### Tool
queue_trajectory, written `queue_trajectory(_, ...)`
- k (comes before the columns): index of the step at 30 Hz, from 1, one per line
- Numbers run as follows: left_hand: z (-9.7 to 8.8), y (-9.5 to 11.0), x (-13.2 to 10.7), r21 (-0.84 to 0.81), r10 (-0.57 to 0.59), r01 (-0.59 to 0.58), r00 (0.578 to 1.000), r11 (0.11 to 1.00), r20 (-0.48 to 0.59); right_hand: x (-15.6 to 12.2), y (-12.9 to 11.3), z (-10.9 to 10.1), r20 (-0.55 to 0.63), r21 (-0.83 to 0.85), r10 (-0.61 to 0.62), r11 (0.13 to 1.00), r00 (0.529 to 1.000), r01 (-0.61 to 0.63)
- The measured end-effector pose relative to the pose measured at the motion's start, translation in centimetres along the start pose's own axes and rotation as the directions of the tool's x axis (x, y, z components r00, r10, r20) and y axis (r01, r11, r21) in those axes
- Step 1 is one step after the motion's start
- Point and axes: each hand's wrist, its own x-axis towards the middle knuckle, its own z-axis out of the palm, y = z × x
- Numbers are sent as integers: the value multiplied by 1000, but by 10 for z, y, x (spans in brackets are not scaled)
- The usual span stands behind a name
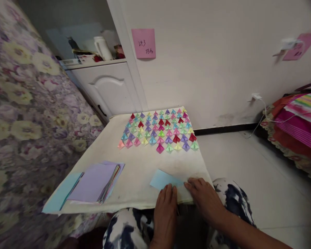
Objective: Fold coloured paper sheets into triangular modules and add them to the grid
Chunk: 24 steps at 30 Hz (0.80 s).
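A light blue paper sheet (163, 179) lies near the front edge of a white board (134, 166) that rests over my lap. My left hand (166, 207) lies flat with its fingertips on the sheet's near edge. My right hand (204, 197) lies flat beside it, fingers stretched onto the sheet's right corner. Neither hand holds anything. Several small folded paper shapes (159, 129) in many colours stand in rows at the far end of the board.
A stack of coloured paper sheets (95, 183) lies at the board's front left. A flowered bed cover (28, 121) runs along the left. A white cabinet (106, 86) and wall stand behind; striped bedding (298, 121) is at the right.
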Motion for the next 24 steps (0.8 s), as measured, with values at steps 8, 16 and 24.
queue_trajectory(8,-5,3,2,18,-12,12,1000,1000,-13,-2,-21,22,-103,28,-48,998,993,51)
queue_trajectory(16,-7,-4,-9,55,-28,26,999,998,37,-11,-11,42,-179,50,-90,994,980,100)
queue_trajectory(24,-3,-17,-25,13,-65,65,998,998,1,-10,-9,38,-186,30,-81,996,979,88)
